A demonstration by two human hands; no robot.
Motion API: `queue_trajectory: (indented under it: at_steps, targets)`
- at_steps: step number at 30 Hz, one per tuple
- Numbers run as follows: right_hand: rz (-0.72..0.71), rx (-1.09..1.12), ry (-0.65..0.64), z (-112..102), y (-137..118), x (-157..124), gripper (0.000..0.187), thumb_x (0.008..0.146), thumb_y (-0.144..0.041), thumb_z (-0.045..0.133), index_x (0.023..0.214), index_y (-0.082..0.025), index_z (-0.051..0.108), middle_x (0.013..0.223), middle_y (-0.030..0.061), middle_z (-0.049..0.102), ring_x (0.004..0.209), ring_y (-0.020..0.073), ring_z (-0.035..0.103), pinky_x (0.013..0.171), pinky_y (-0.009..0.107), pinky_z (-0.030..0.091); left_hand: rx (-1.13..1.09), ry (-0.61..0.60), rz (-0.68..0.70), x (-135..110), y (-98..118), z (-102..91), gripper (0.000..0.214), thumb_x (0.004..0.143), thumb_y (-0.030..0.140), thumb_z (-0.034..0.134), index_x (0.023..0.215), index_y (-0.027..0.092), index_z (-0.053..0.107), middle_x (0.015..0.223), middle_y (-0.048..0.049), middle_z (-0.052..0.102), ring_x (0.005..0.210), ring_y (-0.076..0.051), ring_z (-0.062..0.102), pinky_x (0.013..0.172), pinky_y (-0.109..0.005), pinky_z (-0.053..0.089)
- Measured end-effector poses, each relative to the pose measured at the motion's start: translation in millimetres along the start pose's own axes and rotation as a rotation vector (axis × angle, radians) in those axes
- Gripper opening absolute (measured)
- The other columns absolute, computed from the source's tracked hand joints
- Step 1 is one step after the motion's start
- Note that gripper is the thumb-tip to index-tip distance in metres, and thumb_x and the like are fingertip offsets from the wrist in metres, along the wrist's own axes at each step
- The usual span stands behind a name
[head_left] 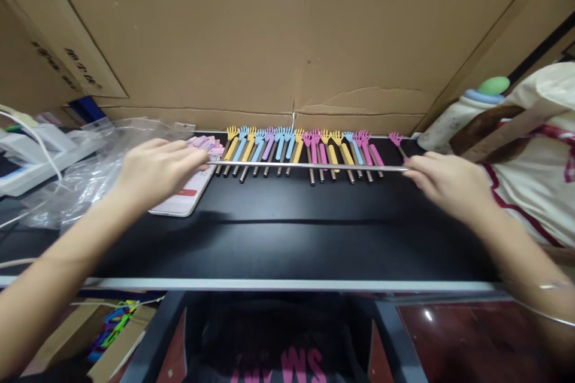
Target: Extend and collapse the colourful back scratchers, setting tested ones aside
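Observation:
A thin metal telescopic rod, drawn out long, stretches level between my two hands above the black table. My left hand is closed around its left end, and my right hand pinches the right end. Whatever tips the rod has are covered by my fingers. Behind it lies a row of short back scratchers with claw heads, such as a yellow one, a blue one and a pink one. One pink claw head shows beside my right hand; whether that hand touches it, I cannot tell.
A phone and clear plastic bags lie at left, near a white device with cables. Cardboard walls the back. At right stand a white bottle and a cream bag. Below is a box of colourful items.

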State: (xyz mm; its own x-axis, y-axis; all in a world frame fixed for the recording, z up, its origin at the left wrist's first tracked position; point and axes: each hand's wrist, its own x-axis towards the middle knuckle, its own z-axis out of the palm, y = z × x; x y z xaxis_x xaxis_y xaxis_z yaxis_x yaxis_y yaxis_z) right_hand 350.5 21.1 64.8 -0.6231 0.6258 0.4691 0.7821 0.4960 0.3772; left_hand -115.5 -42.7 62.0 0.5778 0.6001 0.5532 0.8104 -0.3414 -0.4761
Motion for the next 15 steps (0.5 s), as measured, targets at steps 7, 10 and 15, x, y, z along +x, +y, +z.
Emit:
queue_trajectory:
  at_steps: [7,10,15]
  targets:
    - [0.116,0.144,-0.092,11,34,-21,0.047,0.096,-0.050,0.019,0.076,-0.024,0.053,0.076,0.0090,0.058,0.069,0.0256,0.055,0.062,0.037,0.036,0.005,-0.077,-0.087,-18,-30,11.6,0.031,0.097,0.034,0.037,0.078,0.020,0.057,0.067,0.0005,0.056,0.065,-0.014,0.046,0.063,-0.028,0.032]
    - [0.142,0.160,-0.089,12,33,-9,0.046,0.097,-0.048,0.017,0.076,-0.025,0.050,0.073,0.0084,0.059,0.068,0.0249,0.055,0.062,0.036,0.036,0.041,-0.089,-0.097,-8,-25,20.1,0.032,0.098,0.031,0.033,0.081,0.019,0.057,0.071,0.0005,0.060,0.070,-0.014,0.051,0.067,-0.028,0.034]
    - [0.073,0.112,-0.032,3,-13,18,0.043,0.098,-0.043,0.021,0.077,-0.023,0.054,0.074,0.0069,0.064,0.067,0.0203,0.056,0.060,0.033,0.034,-0.084,-0.015,-0.001,23,17,24.8,0.030,0.096,0.028,0.036,0.077,0.019,0.057,0.070,-0.0001,0.066,0.064,-0.014,0.056,0.059,-0.027,0.032]
